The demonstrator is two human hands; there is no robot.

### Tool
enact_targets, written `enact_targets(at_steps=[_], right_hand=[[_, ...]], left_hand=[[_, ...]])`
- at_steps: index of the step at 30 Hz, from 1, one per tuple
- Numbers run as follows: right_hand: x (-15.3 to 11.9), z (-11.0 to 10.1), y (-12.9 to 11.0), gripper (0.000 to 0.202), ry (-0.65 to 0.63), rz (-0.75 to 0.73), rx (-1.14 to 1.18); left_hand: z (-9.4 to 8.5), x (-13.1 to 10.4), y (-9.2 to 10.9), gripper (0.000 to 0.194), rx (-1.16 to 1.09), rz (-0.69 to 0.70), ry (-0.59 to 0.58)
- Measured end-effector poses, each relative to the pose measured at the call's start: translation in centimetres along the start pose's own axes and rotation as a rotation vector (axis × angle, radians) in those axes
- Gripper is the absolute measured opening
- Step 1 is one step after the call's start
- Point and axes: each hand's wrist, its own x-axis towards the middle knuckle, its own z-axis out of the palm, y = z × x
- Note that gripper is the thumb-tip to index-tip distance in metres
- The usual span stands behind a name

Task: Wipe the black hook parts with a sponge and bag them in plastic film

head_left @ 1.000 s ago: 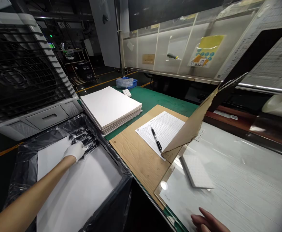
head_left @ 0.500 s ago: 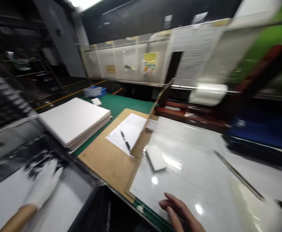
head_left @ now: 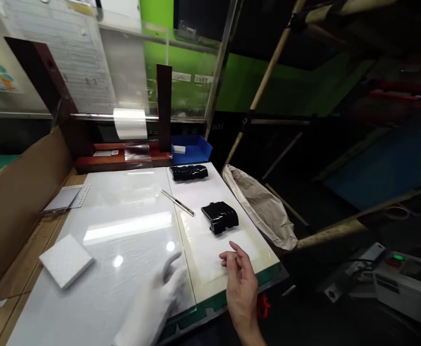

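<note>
My left hand, in a white glove and a little blurred, is over the front of the white work surface. Its thumb and forefinger are apart, and nothing shows between them. Bare and half curled, my right hand hangs at the front right with its fingers apart and nothing in them. Just beyond it lies a glossy black curved plastic part. A longer glossy black ribbed part rests farther back. A silver pen lies between these parts and the left side.
A white square pad lies at the left, beside a cardboard panel. At the back stand a roll of clear film on a rod and a blue tray. A brown paper bag hangs along the right edge.
The view has swung right. My gloved left hand has left the bin with black pieces at the left and is now over the work surface. Both black parts on the table are now in full view.
</note>
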Motion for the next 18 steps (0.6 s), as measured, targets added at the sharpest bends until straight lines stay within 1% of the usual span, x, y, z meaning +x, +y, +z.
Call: enact_targets(at_steps=[1,3,4,5,6,7,8,9,10,12,13,15,17,18], right_hand=[[0.4,-0.3,0.5,0.043,0.004,0.002,0.001],[0.6,-0.5,1.0,0.042,-0.017,0.002,-0.001],[0.5,-0.4,1.2,0.042,-0.031,-0.001,-0.004],[0.4,-0.4,1.2,0.041,-0.042,-0.004,-0.009],[0.2,-0.3,1.2,0.041,-0.049,-0.005,-0.013],[0.1,-0.3,1.2,0.041,-0.05,-0.005,-0.016],[0.1,-0.3,1.2,0.041,-0.05,-0.003,-0.017],[0.1,-0.3,1.1,0.042,-0.049,0.003,-0.016],[0.2,-0.4,1.1,0.043,-0.05,0.011,-0.014],[0.4,-0.6,0.9,0.045,-0.067,0.035,-0.006],[0.5,-0.7,0.7,0.045,-0.085,0.049,-0.001],[0.6,-0.8,0.1,0.043,-0.148,0.077,0.008],[0.1,-0.5,-0.9,0.042,-0.238,0.102,0.014],[-0.4,-0.2,-1.6,0.042,-0.303,0.12,0.021]], left_hand=[[2.4,0.7,1.1,0.062,0.043,-0.043,-0.045],[7.3,3.2,3.2,0.068,0.06,-0.076,-0.139],[9.5,4.6,4.1,0.069,0.054,-0.077,-0.166],[11.5,6.0,4.8,0.063,0.039,-0.073,-0.181],[12.9,7.1,5.3,0.054,0.02,-0.069,-0.175],[13.9,7.9,5.6,0.045,-0.004,-0.06,-0.158],[14.4,8.2,5.7,0.039,-0.027,-0.048,-0.134],[14.3,8.2,5.7,0.037,-0.051,-0.033,-0.109],[13.8,7.6,5.5,0.037,-0.077,-0.016,-0.091],[11.7,5.5,4.9,0.041,-0.131,0.007,-0.076],[10.2,4.1,4.4,0.045,-0.163,0.008,-0.078],[6.8,1.2,3.1,0.047,-0.208,-0.033,-0.042],[3.4,-1.4,1.6,0.051,-0.262,-0.092,-0.016],[1.7,-2.5,0.8,0.054,-0.313,-0.13,-0.011]])
